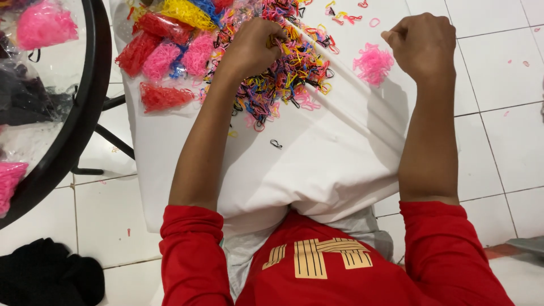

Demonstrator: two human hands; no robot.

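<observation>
A heap of small mixed-colour rubber bands (286,73) lies on a white cloth (317,164) spread over my lap and the floor. My left hand (252,45) rests on the heap, fingers curled into the bands. My right hand (422,45) is a closed fist held just right of a small pile of pink bands (373,63); whether it pinches a band I cannot tell. Clear bags of sorted bands, red (164,96), pink (161,59) and yellow (187,12), lie at the cloth's left.
A round glass table with a black rim (85,107) stands at left, holding bags of pink bands (44,25) and dark items. A black cloth (48,277) lies on the white tiled floor. Stray bands dot the tiles at upper right (374,22).
</observation>
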